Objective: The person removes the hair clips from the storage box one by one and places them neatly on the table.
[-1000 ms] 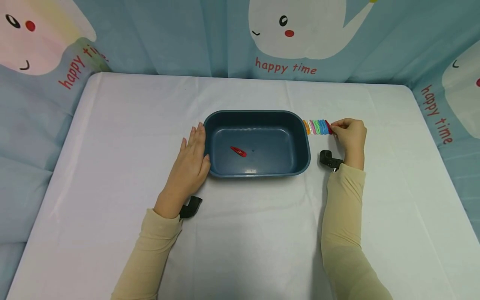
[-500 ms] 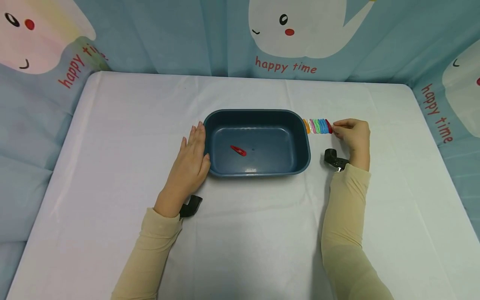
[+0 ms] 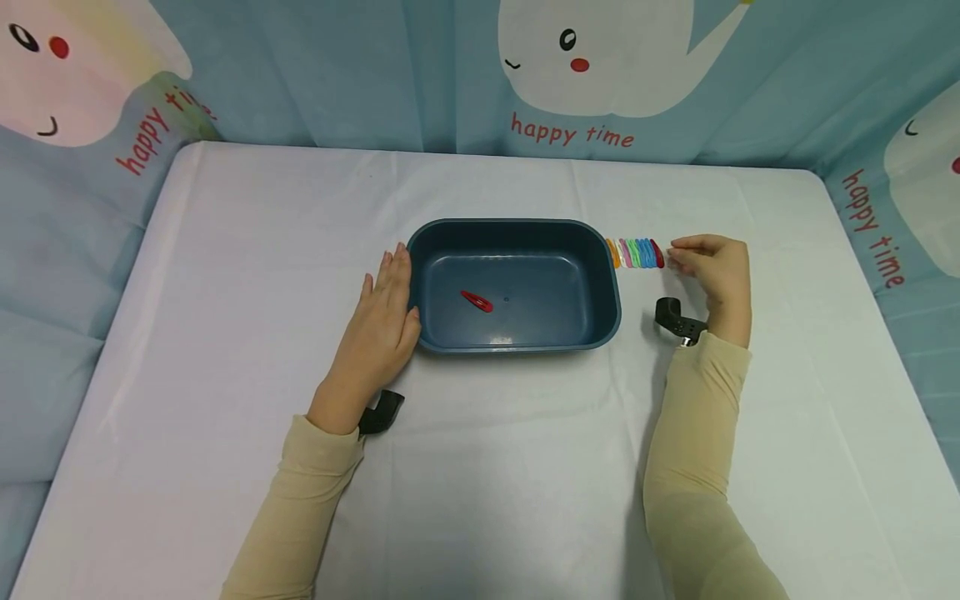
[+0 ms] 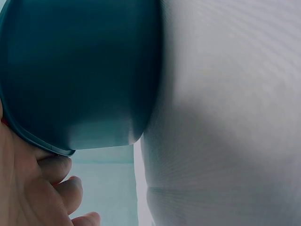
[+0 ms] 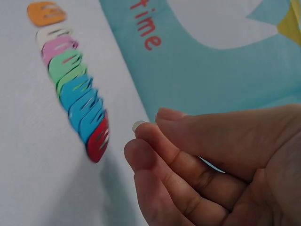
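Note:
A dark blue-green plastic basin (image 3: 555, 300) stands on the white-covered table, with one red snap hair clip (image 3: 477, 302) lying on its floor. My left hand (image 3: 375, 325) rests along the basin's left side with fairly straight fingers, its thumb near the rim. To the right of the basin lies a row of overlapping snap hair clips (image 3: 636, 253), whose right end is a red clip (image 5: 98, 142). In the right wrist view the others are blue, green, pink, white and orange. My right hand (image 3: 716, 271) hovers just right of that red clip, fingers loosely bent, holding nothing visible.
A white cloth covers the table (image 3: 510, 483). Behind and at the sides hangs a blue curtain (image 3: 360, 75) with cartoon prints. A black wrist camera (image 3: 382, 412) sits by the left wrist, another black camera (image 3: 678, 321) by the right.
My right hand has let go of the red clip at the row's end and moved a little to the right. The left hand and basin have stayed put.

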